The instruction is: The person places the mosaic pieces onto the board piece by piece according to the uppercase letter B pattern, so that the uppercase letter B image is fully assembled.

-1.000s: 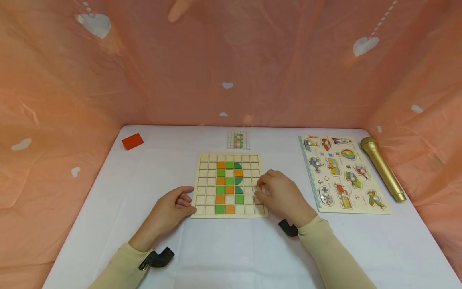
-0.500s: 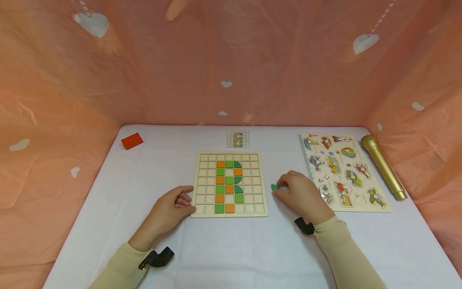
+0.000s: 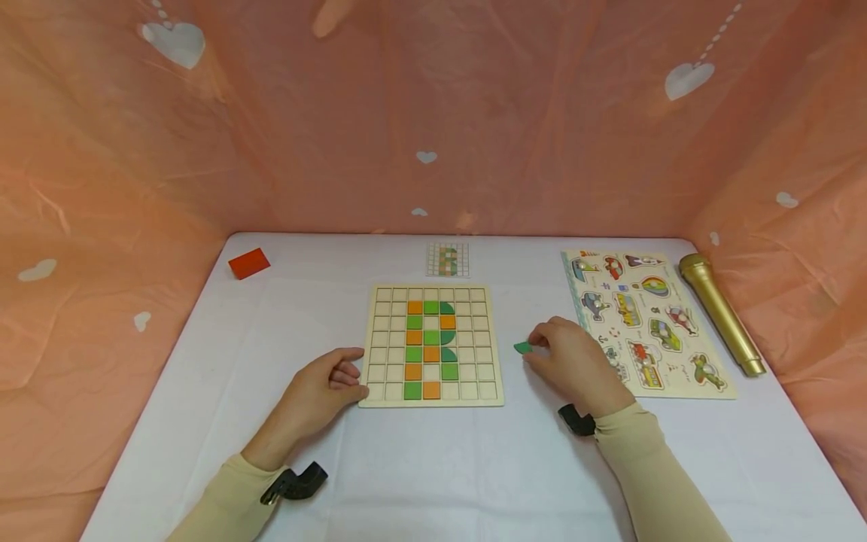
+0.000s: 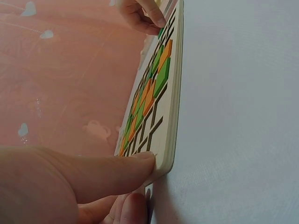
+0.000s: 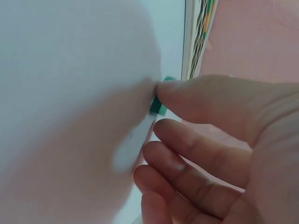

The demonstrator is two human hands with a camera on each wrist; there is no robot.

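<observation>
My left hand (image 3: 318, 391) is at the left edge of a square wooden grid board (image 3: 396, 391), its thumb lying on the rim near the front corner, as the left wrist view shows. Orange and green tiles, some square and some quarter-round, fill part of the board's middle columns. To the right of the board, my right hand (image 3: 572, 365) pinches a dark green quarter-round tile (image 3: 522, 348) at the thumb and fingertips. In the right wrist view the thumb covers part of this green tile (image 5: 160, 106), close to the white tablecloth.
A small pattern card (image 3: 448, 260) lies behind the board. At the right are a picture puzzle board (image 3: 646, 324) with vehicles and a gold microphone-like stick (image 3: 721, 316). A red rectangular piece (image 3: 249, 263) lies back left. Peach curtains (image 3: 433, 113) enclose the table.
My right hand has moved right, from over the board's right edge to the cloth beside it, and the green tile now shows at its fingertips. The left hand stays put.
</observation>
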